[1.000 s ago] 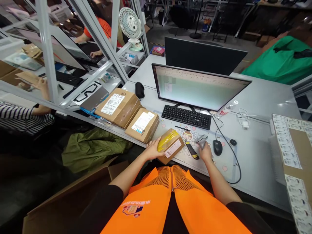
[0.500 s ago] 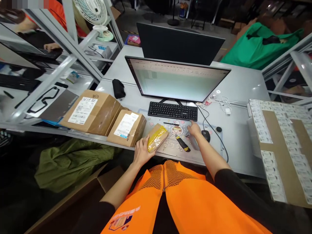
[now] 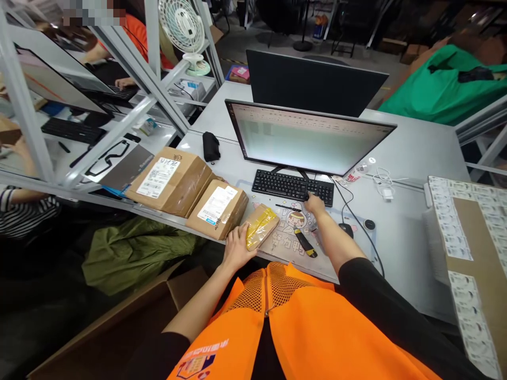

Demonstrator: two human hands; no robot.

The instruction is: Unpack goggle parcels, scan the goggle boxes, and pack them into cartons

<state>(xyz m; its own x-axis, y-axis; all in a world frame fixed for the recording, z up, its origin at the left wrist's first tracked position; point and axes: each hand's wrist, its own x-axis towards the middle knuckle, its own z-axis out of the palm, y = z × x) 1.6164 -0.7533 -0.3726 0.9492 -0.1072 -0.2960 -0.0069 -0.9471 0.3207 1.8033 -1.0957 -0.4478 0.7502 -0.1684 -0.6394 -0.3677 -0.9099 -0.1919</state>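
Note:
My left hand [image 3: 236, 249] grips the near end of a small brown parcel [image 3: 261, 225] wrapped in yellow tape, lying at the desk's front edge. My right hand [image 3: 316, 203] reaches forward to the right end of the black keyboard [image 3: 292, 187], fingers touching its keys. A black and yellow box cutter [image 3: 306, 243] lies on the printed desk mat [image 3: 291, 238] between my hands. Beside my right forearm sits a black mouse [image 3: 346, 229]. The lit monitor [image 3: 308, 139] stands behind the keyboard.
Two larger labelled cartons [image 3: 171, 180] [image 3: 217, 207] lie left of the small parcel. A box covered in label sheets [image 3: 471, 253] stands at the right. Metal shelf struts [image 3: 130, 113] cross the left side, where other people work. An open carton [image 3: 119, 322] and green cloth [image 3: 134, 253] lie below.
My right hand has left the scanner by the mouse and moved forward onto the keyboard. My left hand laid the small parcel flatter, yellow tape up, and stays on it.

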